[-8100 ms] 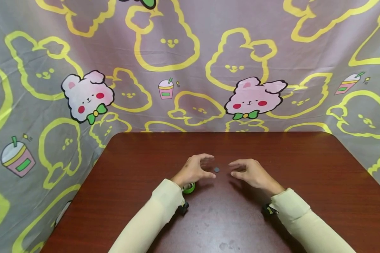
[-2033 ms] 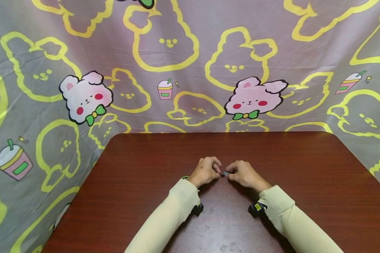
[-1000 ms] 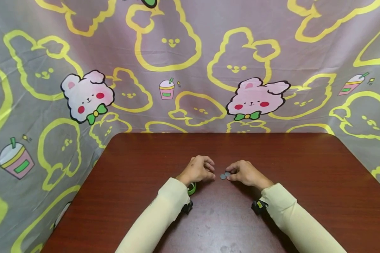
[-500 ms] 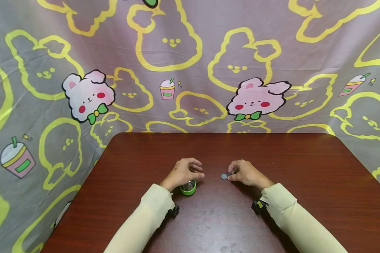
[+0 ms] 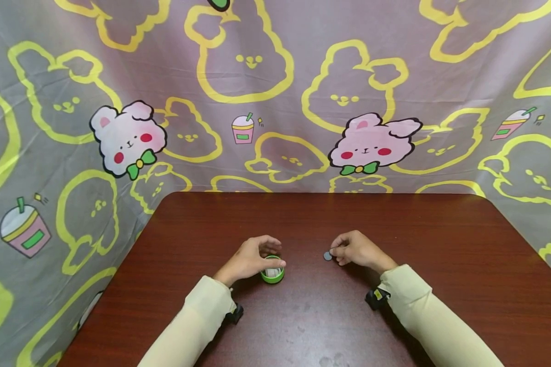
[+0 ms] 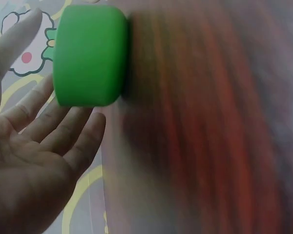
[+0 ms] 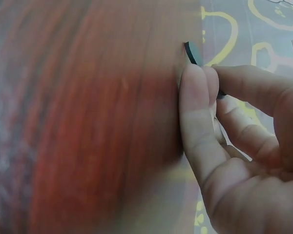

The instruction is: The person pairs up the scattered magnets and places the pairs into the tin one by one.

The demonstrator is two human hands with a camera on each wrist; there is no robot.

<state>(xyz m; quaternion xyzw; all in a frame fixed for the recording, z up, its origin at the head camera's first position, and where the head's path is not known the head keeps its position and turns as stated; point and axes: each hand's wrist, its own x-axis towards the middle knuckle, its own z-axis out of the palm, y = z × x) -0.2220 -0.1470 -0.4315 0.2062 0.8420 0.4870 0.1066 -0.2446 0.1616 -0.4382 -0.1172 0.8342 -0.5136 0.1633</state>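
Note:
My right hand [image 5: 357, 251] pinches a small, thin grey disc [image 5: 328, 256] between thumb and fingertips, just above the table. In the right wrist view the dark edge of the disc [image 7: 191, 52] juts past the thumb. A second dark edge shows below the index fingertip; whether it is another disc I cannot tell. My left hand [image 5: 253, 259] is beside a round green container [image 5: 273, 280], its thumb over the near opening and its fingers spread behind. The left wrist view shows the green wall [image 6: 90, 56] between thumb and fingers; contact is unclear. Something pale lies inside the container.
Both hands are over a dark reddish-brown table [image 5: 395, 219] with rounded far corners. A patterned cloth [image 5: 275, 102] with rabbit drawings hangs behind it and along the sides. Black wrist cameras [image 5: 376, 299] sit under both cuffs.
My left hand has withdrawn leftward from the discs to the green container, uncovering it. The right hand stays in place; of two discs seen side by side earlier, one now shows in the head view.

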